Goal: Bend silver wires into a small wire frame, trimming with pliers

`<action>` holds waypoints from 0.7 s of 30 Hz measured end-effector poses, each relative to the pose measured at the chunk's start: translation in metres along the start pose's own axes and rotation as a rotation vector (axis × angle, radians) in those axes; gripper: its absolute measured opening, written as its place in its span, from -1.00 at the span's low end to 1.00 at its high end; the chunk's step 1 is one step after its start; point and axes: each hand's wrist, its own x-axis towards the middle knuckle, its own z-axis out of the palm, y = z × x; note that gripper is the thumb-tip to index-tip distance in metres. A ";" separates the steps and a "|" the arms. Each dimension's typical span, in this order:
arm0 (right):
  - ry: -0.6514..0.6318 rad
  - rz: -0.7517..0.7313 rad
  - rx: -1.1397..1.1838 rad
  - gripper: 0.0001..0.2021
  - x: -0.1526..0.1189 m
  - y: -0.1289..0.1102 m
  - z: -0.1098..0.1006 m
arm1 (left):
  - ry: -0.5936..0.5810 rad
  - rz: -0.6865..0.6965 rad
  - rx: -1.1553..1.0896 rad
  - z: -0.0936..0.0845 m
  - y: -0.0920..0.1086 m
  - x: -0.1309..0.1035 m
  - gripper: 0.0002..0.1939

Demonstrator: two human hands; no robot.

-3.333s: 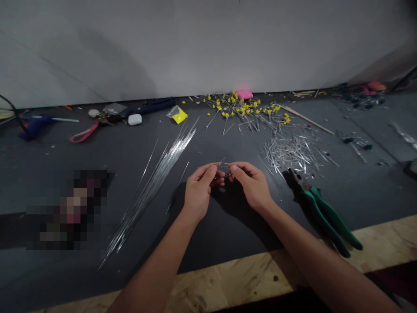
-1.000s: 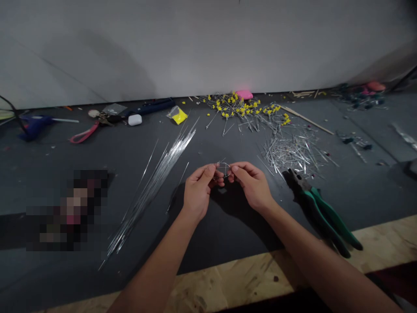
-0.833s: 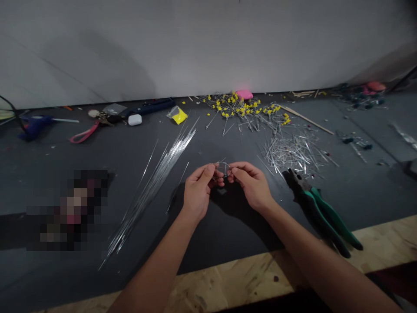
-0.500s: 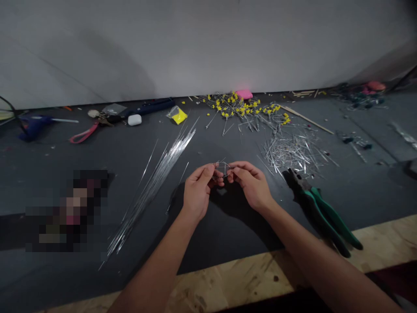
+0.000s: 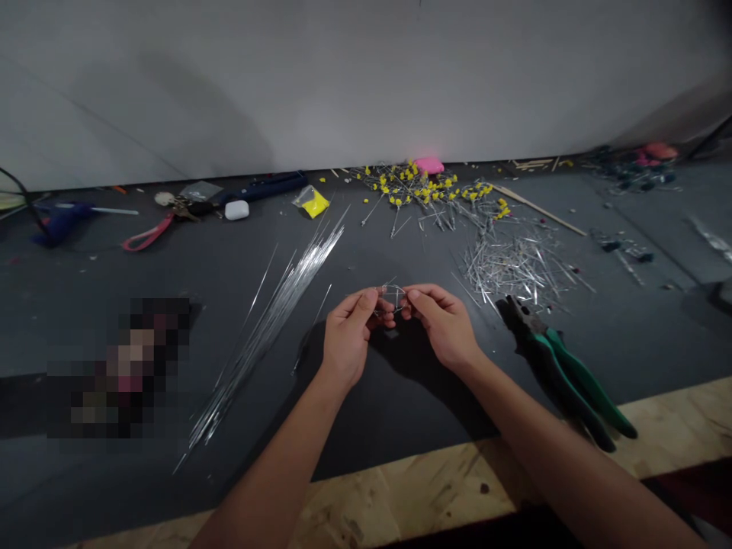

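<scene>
My left hand (image 5: 350,332) pinches the left side of a small bent wire piece (image 5: 394,290) between thumb and fingers. On its right side, the thumb and fingers of my right hand (image 5: 446,324) grip the same piece. Both hands hold it just above the dark table, a small gap between them. Fingers hide parts of the wire. To the left lies a bundle of long straight wires (image 5: 274,320), with a single wire (image 5: 313,324) beside it. A heap of short cut wires (image 5: 508,263) is at the right, near green-handled pliers (image 5: 577,374).
Yellow-tipped wire pieces (image 5: 423,187) lie by the wall with a pink lump (image 5: 428,165). A yellow packet (image 5: 314,203), a white case (image 5: 236,210), keys with a pink strap (image 5: 149,235) and a blue glue gun (image 5: 65,223) are further left. The table has a wooden front edge (image 5: 412,492).
My right thumb has shifted slightly on the wire piece, and the piece has turned a little. Both hands stay in nearly the same place.
</scene>
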 end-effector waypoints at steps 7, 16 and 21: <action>0.007 -0.003 -0.015 -0.88 -0.001 -0.001 0.001 | 0.003 -0.007 0.005 -0.001 -0.001 0.001 -0.75; 0.018 -0.005 -0.054 -0.85 -0.002 -0.002 0.001 | 0.007 -0.005 0.010 -0.001 -0.001 0.000 -0.76; 0.020 -0.007 -0.050 -0.85 -0.002 -0.002 0.001 | 0.009 0.000 0.016 -0.001 -0.001 0.000 -0.76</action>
